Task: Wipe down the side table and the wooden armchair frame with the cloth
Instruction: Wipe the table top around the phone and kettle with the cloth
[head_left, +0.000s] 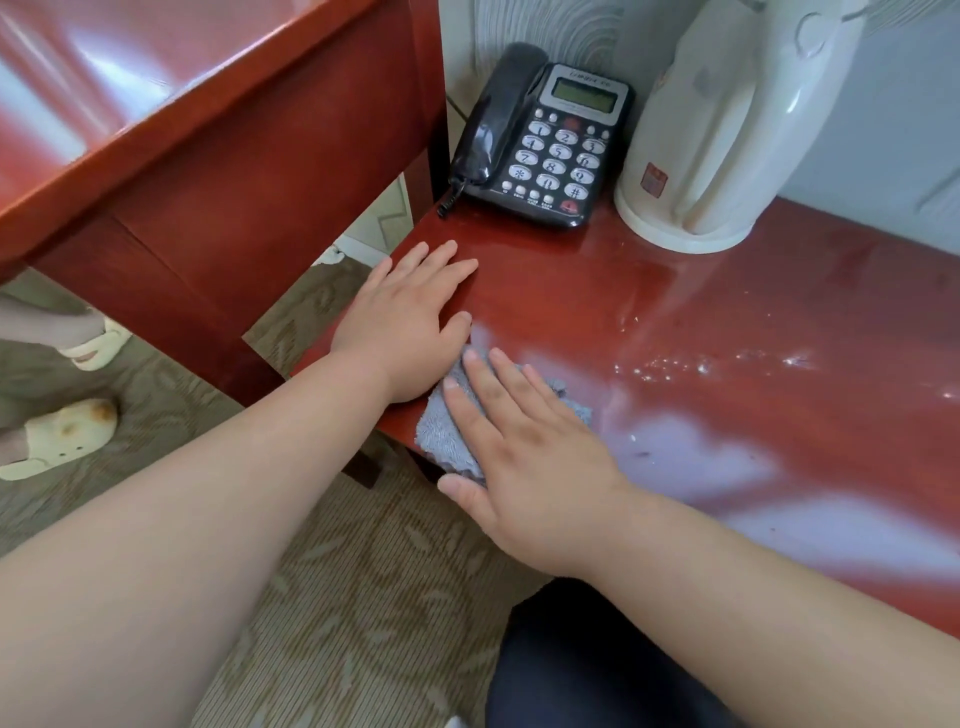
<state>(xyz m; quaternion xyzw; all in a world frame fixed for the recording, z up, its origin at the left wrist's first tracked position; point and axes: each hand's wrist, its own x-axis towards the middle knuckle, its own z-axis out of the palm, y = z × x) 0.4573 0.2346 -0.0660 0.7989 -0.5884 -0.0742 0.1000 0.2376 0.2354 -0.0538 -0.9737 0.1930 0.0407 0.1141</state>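
- R hand (524, 452): palm down, fingers straight & spread, pressing the cloth (441, 441) flat. Nothing is curled round it.
- L hand (410, 317): flat on bare wood just beside the R hand, fingers straight, holding nothing. Looks like a brace.
- The cloth is grey, fluffy & small. It sits at the near-left corner of the bench (779, 312), mostly under the R hand. One edge is at or just over the front lip; can't tell which.
- Handling, prob.: soft, light, limp, so it will bunch if pushed from one edge. Best driven w/ the whole palm on its middle, as now. For edges & rails, fold it & pinch thumb vs fingers.
- The bench top is glossy lacquer, so the cloth should slide easy. This close to the lip it could slip off.
- White specks & dull patches show on the top to the right, so most of the surface seems left to do.
- At the back stand the phone (545, 140) & a white kettle (717, 130), near each other & apart from both hands. The phone is prob. light & may skid if nudged. Lift both rather than wipe round them.
- Upper left: red wooden piece (260, 156) w/ a glossy top. Can't tell if it's the armchair frame.
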